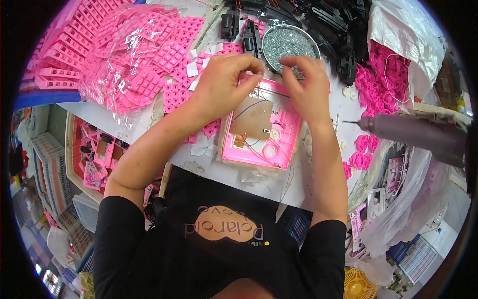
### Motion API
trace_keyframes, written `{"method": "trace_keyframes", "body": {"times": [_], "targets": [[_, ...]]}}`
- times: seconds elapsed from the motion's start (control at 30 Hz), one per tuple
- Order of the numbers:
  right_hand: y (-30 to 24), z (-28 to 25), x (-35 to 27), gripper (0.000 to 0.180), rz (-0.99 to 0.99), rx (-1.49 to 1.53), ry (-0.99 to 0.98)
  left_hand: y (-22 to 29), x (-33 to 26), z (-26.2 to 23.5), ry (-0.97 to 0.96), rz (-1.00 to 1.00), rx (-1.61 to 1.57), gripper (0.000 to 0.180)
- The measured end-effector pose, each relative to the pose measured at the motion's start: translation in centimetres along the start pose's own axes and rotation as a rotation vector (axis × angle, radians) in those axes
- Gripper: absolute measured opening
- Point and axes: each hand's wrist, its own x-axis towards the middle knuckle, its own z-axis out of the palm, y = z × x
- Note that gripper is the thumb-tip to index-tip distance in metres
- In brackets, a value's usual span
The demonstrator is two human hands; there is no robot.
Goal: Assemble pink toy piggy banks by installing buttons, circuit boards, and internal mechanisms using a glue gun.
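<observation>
A pink plastic casing [234, 155] lies on the table before me with a brown circuit board [253, 118] in it. Thin red, blue and grey wires [258, 141] run over the board and out past the casing's near edge. My left hand [228, 82] is above the casing's far left corner, thumb and fingers pinched together by some thin wires. What is in that pinch is too small to make out. Above the far right corner, beside a round bowl of small metal screws [291, 45], my right hand [307, 85] has its thumb and forefinger curled close; anything between them is hidden.
Pink keypad pieces [142, 60] heap at the far left, partly under clear plastic. Black parts [328, 30] pile behind the bowl. A dark power screwdriver [413, 133] juts in from the right, near pink rings [383, 74]. A crate of pink parts [99, 154] stands below left.
</observation>
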Motion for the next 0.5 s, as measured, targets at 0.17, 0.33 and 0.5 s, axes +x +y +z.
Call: {"method": "trace_keyframes", "body": {"times": [0.17, 0.33, 0.5], "targets": [[-3.2, -0.4, -0.7, 0.015, -0.076, -0.187, -0.339, -0.2, -1.7, -1.1, 0.071, -0.031, 0.028, 0.014], [-4.2, -0.3, -2.7, 0.012, -0.007, -0.176, -0.296, -0.5, -1.8, -1.0, 0.098, -0.034, -0.009, 0.015], [-4.1, 0.1, -3.0, 0.013, 0.03, -0.153, -0.252, -1.1, -1.9, -1.0, 0.075, -0.082, -0.062, 0.016]]}}
